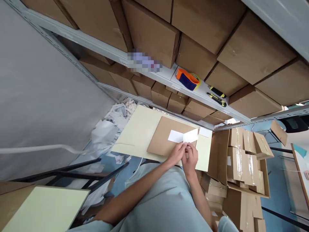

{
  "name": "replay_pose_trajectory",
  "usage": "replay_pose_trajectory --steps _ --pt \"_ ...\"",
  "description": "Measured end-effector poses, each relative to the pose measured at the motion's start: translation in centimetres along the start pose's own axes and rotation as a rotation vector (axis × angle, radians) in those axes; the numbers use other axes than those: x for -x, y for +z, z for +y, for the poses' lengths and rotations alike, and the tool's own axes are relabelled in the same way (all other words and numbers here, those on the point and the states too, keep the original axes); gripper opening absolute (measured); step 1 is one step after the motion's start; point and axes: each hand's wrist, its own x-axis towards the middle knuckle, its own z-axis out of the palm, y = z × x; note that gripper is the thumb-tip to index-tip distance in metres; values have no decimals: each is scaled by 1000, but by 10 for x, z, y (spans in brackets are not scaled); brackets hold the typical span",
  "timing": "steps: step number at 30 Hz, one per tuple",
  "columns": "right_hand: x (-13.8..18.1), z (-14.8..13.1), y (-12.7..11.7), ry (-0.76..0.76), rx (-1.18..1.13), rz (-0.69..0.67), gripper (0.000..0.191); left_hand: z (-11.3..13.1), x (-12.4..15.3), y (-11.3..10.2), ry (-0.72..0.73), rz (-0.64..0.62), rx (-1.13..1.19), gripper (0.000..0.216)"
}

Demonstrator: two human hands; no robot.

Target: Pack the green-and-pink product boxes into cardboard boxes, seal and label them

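Note:
My left hand (177, 153) and my right hand (190, 157) are close together over the near edge of a flat brown cardboard piece (158, 138). Pinched between their fingertips is a white paper slip (191, 136), tilted up at an angle. Just left of it, a second white slip (175, 136) lies on the cardboard; whether the two are joined I cannot tell. Another white slip (205, 132) rests at the right end of the pale yellow tabletop (131, 129), which bears the cardboard.
A shelf (166, 72) above the table holds brown boxes (198, 51), an orange and blue tape dispenser (188, 79) and two yellow-black utility knives (216, 96). On the right stands a large carton (218, 154) of small boxes. White paper scraps (106, 129) are heaped on the left.

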Motion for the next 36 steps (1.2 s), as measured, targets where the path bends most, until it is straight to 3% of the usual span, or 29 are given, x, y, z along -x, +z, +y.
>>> replay_pose_trajectory --steps 5,8,14,18,22,25,28,31,36 --pt "-8 -40 20 -108 5 -109 24 2 8 -72 26 23 -142 60" --pt "-18 -51 24 -92 45 -82 22 4 14 -108 27 -39 -192 54" --pt "-27 -51 19 -8 92 -105 23 20 10 -157 77 -147 -475 36" --pt "-18 -56 14 87 1 -115 23 36 -3 -169 100 -199 -513 36" --pt "-11 -75 7 303 -173 -84 22 48 -21 -168 161 -258 -279 53" --pt "-12 -88 0 490 -242 -48 24 50 -30 -163 88 -316 -53 62" --pt "-16 -93 -6 627 -227 64 28 46 -30 -162 -24 -426 27 62" --pt "-22 -93 -11 677 -204 184 31 43 -21 -166 -90 -506 -1 56" --pt "-34 -95 -18 658 -239 202 31 44 -6 -173 -113 -504 -22 46"
